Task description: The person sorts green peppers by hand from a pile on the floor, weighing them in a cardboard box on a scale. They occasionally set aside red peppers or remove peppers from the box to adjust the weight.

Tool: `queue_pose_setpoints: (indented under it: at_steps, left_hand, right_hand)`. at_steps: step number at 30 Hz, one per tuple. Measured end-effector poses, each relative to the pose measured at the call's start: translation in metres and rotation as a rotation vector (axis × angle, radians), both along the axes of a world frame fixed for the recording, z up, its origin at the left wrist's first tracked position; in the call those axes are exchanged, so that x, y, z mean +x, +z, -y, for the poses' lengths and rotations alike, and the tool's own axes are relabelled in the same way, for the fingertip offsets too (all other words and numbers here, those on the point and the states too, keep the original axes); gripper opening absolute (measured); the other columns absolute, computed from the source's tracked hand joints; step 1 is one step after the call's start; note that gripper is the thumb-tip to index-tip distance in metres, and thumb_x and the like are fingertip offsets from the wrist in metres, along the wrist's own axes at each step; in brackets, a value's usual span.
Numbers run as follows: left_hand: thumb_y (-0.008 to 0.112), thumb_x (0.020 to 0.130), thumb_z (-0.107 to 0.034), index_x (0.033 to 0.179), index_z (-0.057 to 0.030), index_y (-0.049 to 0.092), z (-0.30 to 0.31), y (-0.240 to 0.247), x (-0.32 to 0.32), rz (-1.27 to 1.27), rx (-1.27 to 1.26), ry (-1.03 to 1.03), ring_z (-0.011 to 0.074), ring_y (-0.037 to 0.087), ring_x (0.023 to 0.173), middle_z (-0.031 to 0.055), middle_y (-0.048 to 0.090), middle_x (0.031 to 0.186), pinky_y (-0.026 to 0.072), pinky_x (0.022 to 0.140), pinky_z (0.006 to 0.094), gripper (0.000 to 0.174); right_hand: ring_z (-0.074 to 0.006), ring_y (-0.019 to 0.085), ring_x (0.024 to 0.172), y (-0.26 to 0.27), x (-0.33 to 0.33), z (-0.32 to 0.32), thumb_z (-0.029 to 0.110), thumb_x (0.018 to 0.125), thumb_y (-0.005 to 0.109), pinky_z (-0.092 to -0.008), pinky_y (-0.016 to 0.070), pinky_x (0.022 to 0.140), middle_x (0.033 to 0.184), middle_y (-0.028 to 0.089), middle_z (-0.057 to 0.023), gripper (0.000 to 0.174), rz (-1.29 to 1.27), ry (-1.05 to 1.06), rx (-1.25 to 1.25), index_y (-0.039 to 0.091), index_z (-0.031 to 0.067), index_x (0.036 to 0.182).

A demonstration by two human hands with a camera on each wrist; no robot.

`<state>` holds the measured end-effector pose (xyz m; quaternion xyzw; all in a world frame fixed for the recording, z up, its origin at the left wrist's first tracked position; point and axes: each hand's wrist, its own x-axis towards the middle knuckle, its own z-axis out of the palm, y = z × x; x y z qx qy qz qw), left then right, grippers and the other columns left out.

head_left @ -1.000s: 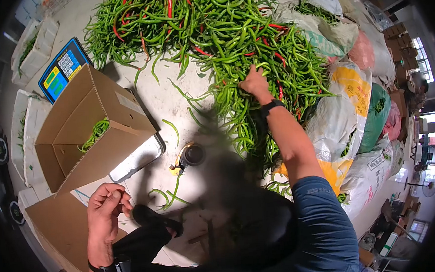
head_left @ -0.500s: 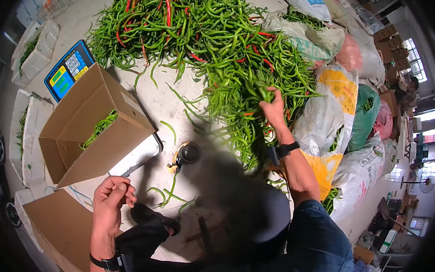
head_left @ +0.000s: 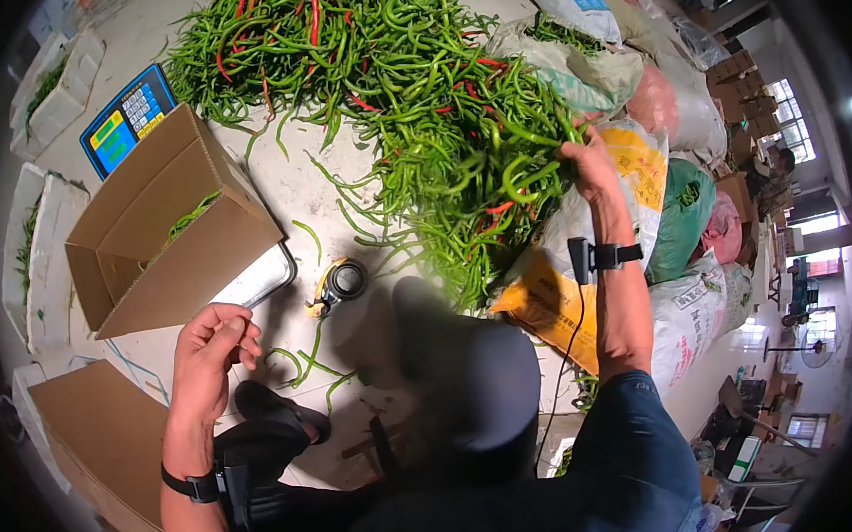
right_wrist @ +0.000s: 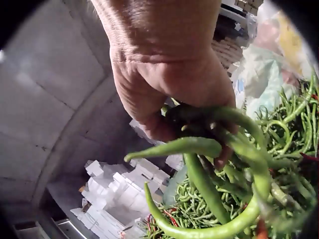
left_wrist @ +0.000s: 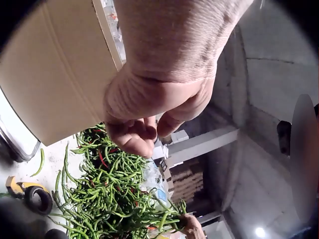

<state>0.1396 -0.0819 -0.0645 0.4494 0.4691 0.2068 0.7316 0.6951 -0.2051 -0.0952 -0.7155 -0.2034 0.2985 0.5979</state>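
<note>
My right hand grips a bunch of long green chili peppers at the right side of a large heap. In the right wrist view they hang out between the thumb and fingers, several curving downward. The heap of green chilies, with some red ones mixed in, spreads over the white surface. My left hand hovers near the front corner of an open cardboard box, its fingers loosely curled with nothing in them. Inside that box lie a few green chilies.
The box sits on a scale with a blue keypad display. A black and yellow roll-shaped thing and loose chilies lie in front. Stuffed plastic sacks line the right side; white foam crates stand left, a second cardboard box below.
My right hand has drawn out of the heap toward the right, lifting a bunch of chilies. The left hand has stayed near the box with its fingers loosely curled.
</note>
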Motion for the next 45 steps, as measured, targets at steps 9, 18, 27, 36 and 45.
queue_pose_setpoints:
  at_steps: [9, 18, 27, 36, 45]
  left_hand:
    - [0.056, 0.097, -0.012, 0.100, -0.0001, 0.061, 0.009, 0.004, 0.017, 0.022, -0.008, -0.090, 0.0132, 0.064, 0.067, 0.0078, 0.066, 0.084, 0.0496, 0.056, 0.0244, 0.013]
    - [0.057, 0.096, -0.012, 0.101, -0.0005, 0.061, 0.024, 0.011, 0.031, 0.086, 0.004, -0.165, 0.0127, 0.063, 0.068, 0.0071, 0.066, 0.085, 0.0492, 0.057, 0.0243, 0.013]
    - [0.061, 0.095, -0.022, 0.118, 0.0008, 0.058, 0.007, -0.002, 0.041, 0.106, 0.342, -0.130, 0.0172, 0.063, 0.095, 0.0111, 0.065, 0.105, 0.0497, 0.079, 0.0293, 0.033]
    - [0.058, 0.092, -0.005, 0.142, -0.0005, 0.036, 0.002, -0.015, 0.028, 0.371, -0.094, -0.066, 0.0264, 0.061, 0.113, 0.0163, 0.056, 0.127, 0.0527, 0.093, 0.0440, 0.054]
    - [0.074, 0.081, -0.004, 0.146, -0.0170, 0.037, 0.015, 0.032, 0.006, 1.076, 0.310, 0.043, 0.0184, 0.045, 0.131, 0.0004, 0.038, 0.149, 0.0439, 0.102, 0.0337, 0.075]
  right_hand:
    - [-0.0236, 0.063, 0.083, 0.118, 0.016, 0.010, -0.005, 0.074, 0.061, -0.0366, 0.0545, 0.077, 0.106, 0.060, -0.0128, 0.062, -0.081, 0.202, 0.250, 0.043, -0.0007, 0.133]
    - [-0.0298, 0.065, 0.091, 0.202, -0.007, 0.018, -0.004, 0.079, 0.058, -0.0445, 0.0590, 0.075, 0.115, 0.061, -0.0155, 0.053, -0.059, 0.400, 0.380, 0.047, -0.0015, 0.131]
    - [-0.0379, 0.061, 0.107, 0.249, -0.106, -0.005, -0.002, 0.080, 0.055, -0.0453, 0.0569, 0.082, 0.126, 0.055, -0.0252, 0.057, -0.323, 0.775, 0.519, 0.045, -0.0017, 0.136]
    - [-0.0364, 0.053, 0.108, 0.212, -0.252, -0.061, 0.002, 0.079, 0.055, -0.0419, 0.0573, 0.076, 0.126, 0.052, -0.0272, 0.056, -0.731, 0.929, 0.640, 0.044, -0.0107, 0.132]
    - [-0.0328, 0.049, 0.108, 0.163, -0.361, -0.117, 0.004, 0.078, 0.055, -0.0390, 0.0548, 0.076, 0.119, 0.048, -0.0265, 0.067, -1.074, 1.116, 0.691, 0.032, -0.0176, 0.138]
